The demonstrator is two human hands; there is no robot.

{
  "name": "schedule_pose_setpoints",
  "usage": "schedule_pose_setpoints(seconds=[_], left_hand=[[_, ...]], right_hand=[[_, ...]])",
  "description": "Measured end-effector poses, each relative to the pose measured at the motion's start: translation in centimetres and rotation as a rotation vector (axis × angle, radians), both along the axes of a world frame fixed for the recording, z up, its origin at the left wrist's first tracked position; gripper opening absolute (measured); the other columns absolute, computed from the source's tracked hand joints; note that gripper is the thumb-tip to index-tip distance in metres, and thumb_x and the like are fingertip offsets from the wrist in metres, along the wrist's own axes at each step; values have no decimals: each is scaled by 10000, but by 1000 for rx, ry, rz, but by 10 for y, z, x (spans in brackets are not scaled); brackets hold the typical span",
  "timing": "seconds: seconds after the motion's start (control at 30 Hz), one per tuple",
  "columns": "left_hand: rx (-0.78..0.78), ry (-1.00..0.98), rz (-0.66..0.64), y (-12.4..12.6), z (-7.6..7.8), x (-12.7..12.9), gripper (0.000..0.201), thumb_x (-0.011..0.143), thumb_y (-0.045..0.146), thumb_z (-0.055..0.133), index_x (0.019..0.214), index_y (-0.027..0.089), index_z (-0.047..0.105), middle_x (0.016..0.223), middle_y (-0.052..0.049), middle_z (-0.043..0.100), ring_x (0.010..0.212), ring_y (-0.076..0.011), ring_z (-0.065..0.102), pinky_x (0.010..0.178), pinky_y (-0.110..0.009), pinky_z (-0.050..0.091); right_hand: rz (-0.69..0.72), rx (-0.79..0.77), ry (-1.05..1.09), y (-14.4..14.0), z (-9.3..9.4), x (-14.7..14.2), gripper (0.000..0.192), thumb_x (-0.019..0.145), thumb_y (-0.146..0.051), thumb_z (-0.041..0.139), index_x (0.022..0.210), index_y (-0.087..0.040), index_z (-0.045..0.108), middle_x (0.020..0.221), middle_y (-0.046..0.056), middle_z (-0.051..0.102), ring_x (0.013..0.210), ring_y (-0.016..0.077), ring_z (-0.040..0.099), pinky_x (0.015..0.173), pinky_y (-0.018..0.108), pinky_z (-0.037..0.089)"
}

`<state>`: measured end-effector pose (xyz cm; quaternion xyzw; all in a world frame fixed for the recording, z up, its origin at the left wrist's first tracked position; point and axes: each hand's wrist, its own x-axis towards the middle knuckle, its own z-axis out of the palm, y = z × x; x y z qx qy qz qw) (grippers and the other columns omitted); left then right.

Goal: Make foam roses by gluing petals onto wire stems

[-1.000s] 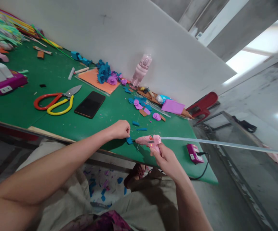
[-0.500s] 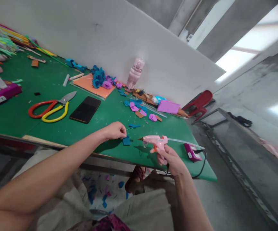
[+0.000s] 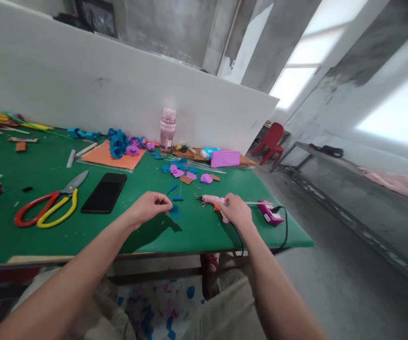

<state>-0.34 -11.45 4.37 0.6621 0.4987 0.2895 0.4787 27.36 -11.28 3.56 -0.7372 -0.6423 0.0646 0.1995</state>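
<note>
My left hand (image 3: pixel 152 208) pinches a small blue piece of sheet material (image 3: pixel 174 212), blurred, just above the green table; I cannot tell whether it is paper or foam. Over to the right, my right hand (image 3: pixel 238 210) holds a pink glue gun (image 3: pixel 211 199) with an orange trigger. The gun is tilted onto its side low at the tabletop, its nozzle towards my left hand, and a clear glue stick (image 3: pixel 256 203) sticks out of its back. Between the hands and a little beyond lie two small blue strips (image 3: pixel 178 199). My right palm hides part of the gun's handle.
Scissors (image 3: pixel 57 200) and a black phone (image 3: pixel 104 192) lie left. Behind are blue and purple paper flowers (image 3: pixel 119 144) on an orange sheet (image 3: pixel 129 162), a pink bottle (image 3: pixel 167 130) and cut petals (image 3: pixel 176 171). A purple power socket (image 3: pixel 270 215) with a black cord sits near the right edge.
My right hand has turned over and lowered the glue gun onto its side by the tabletop. My left hand has raised the blue piece off the table. The camera view has shifted.
</note>
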Motion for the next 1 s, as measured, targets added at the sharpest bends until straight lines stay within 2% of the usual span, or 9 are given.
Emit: schedule_pose_setpoints(seconds=[0.03,0.17,0.23,0.33,0.47,0.57,0.67,0.77,1.0], left_hand=[[74,55,0,-1,4,0,230,656,371,596,664,143,632,598,0,593,467,-69,421,432,-190,299],[260,225,-33,-4,16,3,222,693,337,540,676,152,660,644,-16,646,594,-126,519,552,-216,370],[308,303,-48,-6,20,5,237,707,332,514,710,156,672,663,-20,661,604,-136,529,564,-224,371],[341,402,-53,-8,23,7,240,714,323,501,732,163,679,675,-22,666,606,-137,531,565,-224,360],[341,400,-28,-5,18,8,224,714,344,519,726,170,660,661,-13,639,590,-131,508,553,-222,344],[343,260,71,-1,9,6,253,715,403,535,797,172,601,665,5,584,590,-122,475,550,-216,350],[255,63,175,-3,0,3,269,781,437,450,825,184,528,691,21,532,548,-98,418,518,-203,341],[132,-118,153,-8,-3,3,266,828,424,383,842,189,507,721,19,536,508,-81,364,473,-193,308],[-43,-374,165,-11,-7,13,203,808,385,477,880,196,460,679,11,611,480,-69,378,457,-180,297]], right_hand=[[29,52,44,-3,6,-10,394,720,-558,514,719,-170,585,726,66,616,677,177,558,583,260,382],[507,9,448,-14,21,-60,240,775,-389,504,815,-194,639,802,20,660,754,138,581,693,244,426],[573,-36,521,-17,21,-82,186,725,-334,560,795,-193,659,797,13,666,760,141,578,694,243,430],[511,-113,566,-15,15,-100,127,666,-246,567,697,-171,663,651,-2,632,636,131,551,598,232,414],[459,-157,645,-4,9,-103,111,618,-178,513,582,-163,617,516,-34,538,508,100,464,496,209,347],[409,-45,816,6,8,-99,93,624,-210,515,590,-165,590,557,-33,539,539,101,463,515,208,344],[256,73,1019,14,3,-95,111,635,-267,540,604,-164,567,570,-34,517,549,100,446,527,214,341],[135,159,1197,22,-6,-94,132,630,-292,570,610,-162,559,577,-34,509,561,99,439,560,220,352],[138,138,1414,30,-16,-109,128,625,-282,598,612,-162,557,554,-43,493,534,89,416,547,221,336]])
